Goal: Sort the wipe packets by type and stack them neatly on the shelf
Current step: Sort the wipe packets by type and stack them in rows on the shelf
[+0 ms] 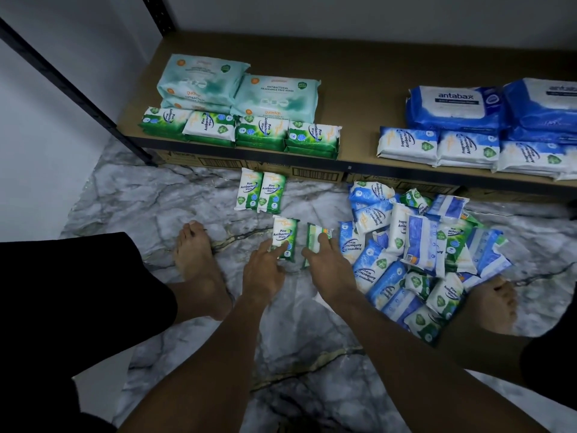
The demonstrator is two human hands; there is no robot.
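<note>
Down low, reaching forward with both arms over the marble floor (187,189), palms turned down. Lays the left hand (265,267) with fairly straight, spread fingers (274,250) on the lower end of a flat green packet (284,232), touching rather than gripping. Curls the right hand (326,260) round a tilted green packet (314,234) just beside it, thumb on the left edge, fingers over the top, holding it up on its long side. Plants a bare left foot (196,260) near the left hand and a bare right foot (496,301) beyond a heap of mixed packets (421,254), blue and green, just right of the right wrist. Farther ahead, a pair of green packets (260,192) flat side by side on the floor, near the front edge of the shelf (359,73). On the shelf: green stacks (240,132) along the front left edge with big teal packs (237,89) behind, small blue-white packets (437,148) and big blue packs (456,104) at the right, bare board between the two groups. Under the shelf, cardboard boxes (312,173). Open floor left of the hands and back toward the body.
</note>
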